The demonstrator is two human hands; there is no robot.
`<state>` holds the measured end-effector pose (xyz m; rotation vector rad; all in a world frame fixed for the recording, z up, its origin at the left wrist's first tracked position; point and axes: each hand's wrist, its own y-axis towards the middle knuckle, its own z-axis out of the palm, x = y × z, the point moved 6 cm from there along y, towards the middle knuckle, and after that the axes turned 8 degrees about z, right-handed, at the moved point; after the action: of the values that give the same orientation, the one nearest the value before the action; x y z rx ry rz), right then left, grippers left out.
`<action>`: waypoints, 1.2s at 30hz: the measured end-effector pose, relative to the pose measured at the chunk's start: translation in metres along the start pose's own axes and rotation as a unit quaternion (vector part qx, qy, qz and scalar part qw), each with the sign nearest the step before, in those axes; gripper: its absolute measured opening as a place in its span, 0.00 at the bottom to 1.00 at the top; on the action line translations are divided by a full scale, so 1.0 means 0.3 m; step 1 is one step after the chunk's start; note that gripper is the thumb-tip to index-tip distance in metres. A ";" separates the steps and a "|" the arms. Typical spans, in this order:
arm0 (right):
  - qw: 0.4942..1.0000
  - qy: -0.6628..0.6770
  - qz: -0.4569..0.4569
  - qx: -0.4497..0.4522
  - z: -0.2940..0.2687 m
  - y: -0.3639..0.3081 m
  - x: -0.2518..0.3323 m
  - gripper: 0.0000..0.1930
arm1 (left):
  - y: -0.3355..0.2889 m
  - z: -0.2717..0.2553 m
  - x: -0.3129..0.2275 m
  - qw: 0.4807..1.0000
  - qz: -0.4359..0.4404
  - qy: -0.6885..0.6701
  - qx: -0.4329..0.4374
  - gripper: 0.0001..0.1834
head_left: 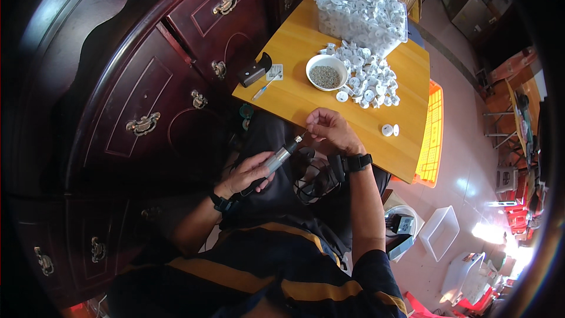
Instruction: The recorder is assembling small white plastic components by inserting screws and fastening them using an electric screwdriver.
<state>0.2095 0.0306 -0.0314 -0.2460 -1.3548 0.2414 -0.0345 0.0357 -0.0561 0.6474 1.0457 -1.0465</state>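
Observation:
My left hand (246, 175) is wrapped round a pen-like electric screwdriver (275, 161) with a clear grey body and a black front end, held over my lap and tilted up to the right. Close to its bit, my right hand (334, 129) has thumb and fingers pinched together; whatever sits between them is too small to make out. Beyond the hands, on a yellow wooden table (288, 88), stands a white bowl (313, 62) of small metal pieces, probably screws. Right beside it lies a heap of white round plastic parts (372, 76). Two more white discs (389, 130) lie apart at the right.
At the table's far end a clear bin (365, 29) is piled with similar white parts. A black case (253, 72) and a thin blue-white stick (263, 90) lie at the left edge. Dark wooden drawers (141, 88) border the left; a yellow crate (432, 135) stands right.

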 end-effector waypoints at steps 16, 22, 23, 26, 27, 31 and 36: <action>0.999 -0.032 -0.010 0.012 0.007 -0.007 0.021 0.11 | -0.002 0.012 -0.011 1.000 -0.014 -0.026 0.002 0.28; 0.980 0.006 -0.070 -0.185 -0.115 -0.026 0.019 0.13 | 0.004 0.006 -0.032 1.000 0.001 0.001 -0.026 0.30; 0.980 0.005 -0.072 -0.187 -0.145 -0.017 0.004 0.13 | 0.004 0.008 -0.037 0.999 -0.004 0.015 -0.041 0.32; 0.865 -0.199 -0.119 -0.446 -0.266 -0.058 0.036 0.15 | 0.011 0.014 -0.036 0.998 -0.005 0.019 -0.053 0.35; 0.864 -0.200 -0.121 -0.447 -0.268 -0.052 0.038 0.15 | 0.012 0.013 -0.037 0.998 -0.001 0.012 -0.054 0.34; 0.773 -0.331 -0.183 -0.510 -0.238 -0.051 0.090 0.15 | 0.024 0.009 -0.044 0.999 0.001 0.009 -0.053 0.34; 0.748 -0.386 -0.134 -0.522 -0.229 -0.024 0.087 0.13 | 0.052 0.018 -0.046 0.999 -0.004 0.034 -0.037 0.32</action>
<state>0.2822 0.0295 -0.0185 -0.9558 -2.2321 -0.8049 -0.0198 0.0427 -0.0419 0.6238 1.1420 -0.9940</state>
